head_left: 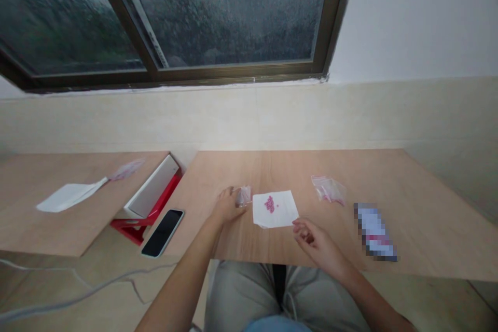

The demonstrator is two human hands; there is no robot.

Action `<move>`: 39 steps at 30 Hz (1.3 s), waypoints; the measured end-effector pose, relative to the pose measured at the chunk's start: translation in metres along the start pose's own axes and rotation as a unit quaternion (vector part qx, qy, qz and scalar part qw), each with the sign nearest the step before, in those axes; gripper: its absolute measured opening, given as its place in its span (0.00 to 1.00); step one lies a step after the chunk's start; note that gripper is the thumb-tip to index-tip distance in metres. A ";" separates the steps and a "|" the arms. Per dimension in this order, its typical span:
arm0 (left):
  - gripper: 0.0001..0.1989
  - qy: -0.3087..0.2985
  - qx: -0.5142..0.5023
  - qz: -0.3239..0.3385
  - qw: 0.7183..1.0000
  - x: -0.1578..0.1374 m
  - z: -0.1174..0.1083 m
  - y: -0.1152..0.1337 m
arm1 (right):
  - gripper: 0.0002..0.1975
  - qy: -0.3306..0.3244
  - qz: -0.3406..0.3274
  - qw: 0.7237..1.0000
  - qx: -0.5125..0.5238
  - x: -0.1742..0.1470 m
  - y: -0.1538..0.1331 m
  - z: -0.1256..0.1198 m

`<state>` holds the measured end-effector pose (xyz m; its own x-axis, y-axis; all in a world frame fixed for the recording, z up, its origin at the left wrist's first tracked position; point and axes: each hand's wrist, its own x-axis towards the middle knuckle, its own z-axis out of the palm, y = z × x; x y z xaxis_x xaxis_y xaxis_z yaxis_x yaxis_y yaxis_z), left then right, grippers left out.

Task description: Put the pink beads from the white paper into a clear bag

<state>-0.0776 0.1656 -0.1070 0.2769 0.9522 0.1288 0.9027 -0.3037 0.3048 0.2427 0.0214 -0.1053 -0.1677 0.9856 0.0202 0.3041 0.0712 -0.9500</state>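
Observation:
A white sheet of paper (286, 211) lies on the table, bearing a small heap of pink pieces (270, 204) too small to name exactly. To its left is a small clear plastic bag (245, 196). My left hand (227, 207) rests beside this bag with thumb and fingers apart, fingertips at its left edge. At the paper's lower right corner is my right hand (313, 237), its fingers curled in; anything between the fingertips is hidden. A larger zip bag (329, 190) with pink contents lies farther right.
A phone (162, 233) lies at the table's left edge, and a pixelated object (375, 232) is on the right. A white box (152, 189) on a red stand fills the gap to a second table (23, 181) with folded papers (70, 197). Cables (78, 301) hang lower left.

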 end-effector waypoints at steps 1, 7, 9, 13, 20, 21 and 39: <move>0.33 -0.005 0.001 -0.002 1.000 0.002 0.001 -0.002 | 0.18 -0.012 0.003 1.000 -0.011 0.000 0.000 0.001; 0.26 0.016 -0.031 -0.009 0.999 -0.004 -0.014 0.003 | 0.17 -0.038 -0.004 0.998 -0.053 0.006 0.002 -0.001; 0.21 0.024 -0.070 -0.006 0.997 -0.013 -0.023 0.013 | 0.17 -0.041 -0.003 0.998 -0.054 0.009 0.001 -0.001; 0.14 0.006 -0.164 0.009 0.986 -0.042 -0.031 0.047 | 0.19 -0.046 0.009 0.998 -0.035 0.009 -0.005 0.004; 0.25 -0.046 -0.256 0.082 0.962 -0.093 -0.016 0.114 | 0.23 -0.081 -0.035 0.995 0.041 -0.009 -0.022 0.018; 0.25 -0.051 -0.261 0.088 0.960 -0.097 -0.014 0.120 | 0.23 -0.084 -0.044 0.995 0.040 -0.013 -0.023 0.021; 0.24 -0.063 -0.197 0.107 0.973 -0.117 0.009 0.127 | 0.36 -0.183 -0.011 0.983 0.021 -0.022 -0.009 0.053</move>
<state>0.0077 0.0161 -0.0921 0.5050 0.8546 0.1209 0.6303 -0.4608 0.6248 0.1939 -0.0087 -0.1142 -0.5022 0.8623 -0.0653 0.2584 0.0775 -0.9629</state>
